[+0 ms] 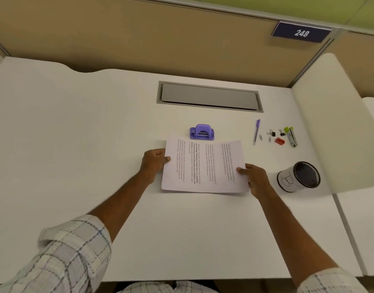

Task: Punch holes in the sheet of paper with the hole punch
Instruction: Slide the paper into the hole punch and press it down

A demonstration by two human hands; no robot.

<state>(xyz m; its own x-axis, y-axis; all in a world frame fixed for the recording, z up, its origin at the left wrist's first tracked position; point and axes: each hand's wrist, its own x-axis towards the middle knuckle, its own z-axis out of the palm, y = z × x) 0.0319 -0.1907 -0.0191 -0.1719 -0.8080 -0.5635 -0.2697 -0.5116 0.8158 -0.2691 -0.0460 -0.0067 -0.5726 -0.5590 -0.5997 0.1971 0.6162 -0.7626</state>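
Observation:
A printed sheet of paper is held sideways over the white desk, its far edge just short of the purple hole punch. My left hand pinches the sheet's left edge, thumb on top. At the right edge, my right hand pinches the sheet the same way. The hole punch stands on the desk right behind the paper; whether the paper's edge touches it I cannot tell.
To the right lie a purple pen, paper clips and binder clips, a red sharpener and a stapler. A black mesh cup stands near my right hand. A grey cable hatch sits behind the punch.

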